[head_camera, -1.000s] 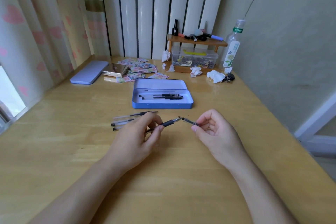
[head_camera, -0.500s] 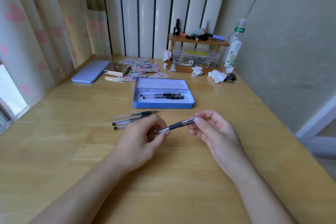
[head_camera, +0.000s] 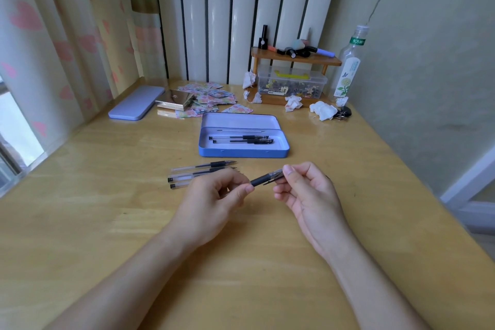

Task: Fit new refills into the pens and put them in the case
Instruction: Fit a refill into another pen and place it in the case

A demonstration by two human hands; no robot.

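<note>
A pen (head_camera: 263, 179) with a black grip and a clear cap is held between both hands above the wooden table (head_camera: 107, 222). My left hand (head_camera: 211, 199) grips its barrel; my right hand (head_camera: 308, 191) pinches the capped end. Three more pens (head_camera: 199, 173) lie on the table just behind my left hand, partly hidden by it. The open blue case (head_camera: 242, 152) sits beyond, with two capped pens (head_camera: 241, 139) lying inside.
The case's lid (head_camera: 136, 102) lies at the back left beside a gold box and scattered stickers (head_camera: 211, 100). A small wooden shelf (head_camera: 294, 60) over a clear box, crumpled tissues (head_camera: 322, 111) and a bottle (head_camera: 348, 67) stand at the back right.
The cap in my right hand has gone from apart to pushed onto the pen's tip. Both hands have drawn closer together.
</note>
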